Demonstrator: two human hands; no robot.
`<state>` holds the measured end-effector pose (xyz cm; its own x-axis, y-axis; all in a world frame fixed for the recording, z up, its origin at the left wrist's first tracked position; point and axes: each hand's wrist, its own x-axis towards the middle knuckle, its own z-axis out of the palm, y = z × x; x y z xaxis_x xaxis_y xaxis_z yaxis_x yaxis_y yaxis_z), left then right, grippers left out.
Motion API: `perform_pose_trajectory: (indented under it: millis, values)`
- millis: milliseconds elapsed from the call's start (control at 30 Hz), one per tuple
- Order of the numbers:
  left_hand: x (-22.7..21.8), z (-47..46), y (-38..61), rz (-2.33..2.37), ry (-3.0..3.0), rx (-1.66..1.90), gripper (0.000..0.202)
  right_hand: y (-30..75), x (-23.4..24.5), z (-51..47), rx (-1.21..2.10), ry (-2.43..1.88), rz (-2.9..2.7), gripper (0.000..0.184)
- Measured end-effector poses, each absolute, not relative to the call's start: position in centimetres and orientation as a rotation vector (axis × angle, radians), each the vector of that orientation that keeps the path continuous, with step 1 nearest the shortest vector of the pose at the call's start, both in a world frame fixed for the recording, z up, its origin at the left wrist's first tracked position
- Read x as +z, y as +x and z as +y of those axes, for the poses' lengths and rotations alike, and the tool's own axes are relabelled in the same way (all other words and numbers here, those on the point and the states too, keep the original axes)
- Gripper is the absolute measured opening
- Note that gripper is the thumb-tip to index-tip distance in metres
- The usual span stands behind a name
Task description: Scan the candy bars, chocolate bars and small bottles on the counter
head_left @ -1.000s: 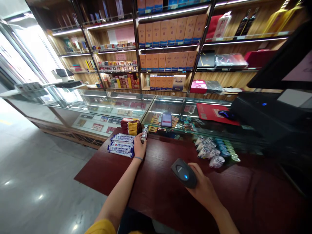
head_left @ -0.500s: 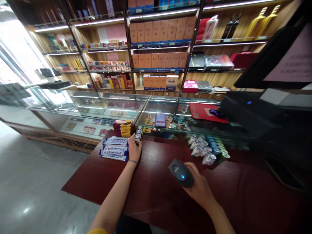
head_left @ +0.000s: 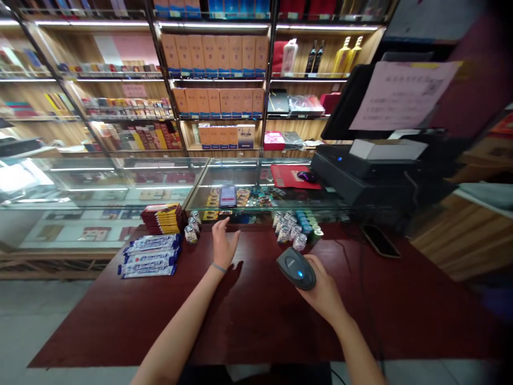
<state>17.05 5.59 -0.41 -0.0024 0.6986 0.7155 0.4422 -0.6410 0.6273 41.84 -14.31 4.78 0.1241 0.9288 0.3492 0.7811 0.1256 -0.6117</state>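
At a dark red counter [head_left: 248,334] against a glass display case [head_left: 120,182], the left hand [head_left: 223,245] has its fingers [head_left: 230,240] spread apart, holding nothing, just beside three small glass bottles [head_left: 192,227]. Left of them lie three blue-and-white wrapped bars [head_left: 150,262] and one stack of red-and-yellow packs [head_left: 162,218]. The right hand [head_left: 324,293] has its fingers [head_left: 315,264] clamped on a black handheld barcode scanner [head_left: 295,268], just short of about six clear jars [head_left: 288,231]. One black phone [head_left: 380,240] lies well to the right. Bare red counter spreads between both hands and the near edge.
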Motion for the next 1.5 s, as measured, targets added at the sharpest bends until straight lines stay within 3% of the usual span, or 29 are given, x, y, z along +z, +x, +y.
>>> perform_pose_trajectory:
  millis: [367,767,900,1133,1500]
  values:
    - [-2.6,2.7,31.5,0.954,1.922,1.322,0.063,46.2,5.6,-17.6,0.205,-1.787,-1.507,0.036]
    - [-4.1,2.5,33.6,0.897,1.917,1.299,0.037,46.7,5.5,-18.4,0.19,-1.8,-1.491,0.034]
    - [-2.8,2.5,30.9,0.846,1.593,1.278,0.043,46.0,5.4,-17.8,0.182,-1.777,-1.513,0.035]
    - [0.6,3.1,19.0,0.659,1.14,1.023,0.075,42.7,4.9,-14.9,0.249,-1.684,-1.692,0.035]
    - [-0.9,3.1,7.3,0.809,1.054,1.191,0.069,33.5,5.3,-11.4,0.408,-1.407,-2.064,0.044]
